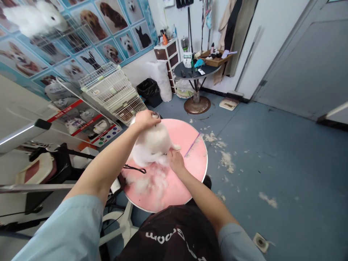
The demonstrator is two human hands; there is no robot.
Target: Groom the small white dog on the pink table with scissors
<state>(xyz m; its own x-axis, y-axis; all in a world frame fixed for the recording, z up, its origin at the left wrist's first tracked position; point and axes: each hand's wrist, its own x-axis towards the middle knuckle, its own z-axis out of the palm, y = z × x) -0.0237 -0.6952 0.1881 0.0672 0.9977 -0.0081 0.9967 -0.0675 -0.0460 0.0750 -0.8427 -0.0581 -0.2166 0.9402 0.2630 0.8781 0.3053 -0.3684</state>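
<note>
A fluffy white dog (155, 139) is on a round pink grooming table (176, 195) in the head view. My left hand (147, 119) is closed around the dog's head, and most of the head is hidden under it. Low at the dog's side, my right hand (176, 160) is closed on what looks like a pair of scissors (164, 154); only a thin metal part shows, against the fur. A purple-backed metal comb (193, 145) lies at the table's right side. Loose white fur (149, 185) is piled in front of the dog, next to a black strap (135, 168).
Wire cages (111, 90) and a black bin (149, 88) stand behind the table. Further back, a dark round table (208, 72) holds a wooden tray (213, 61). Clumps of fur (227, 161) lie on the blue floor. A metal bar (38, 187) runs at the left.
</note>
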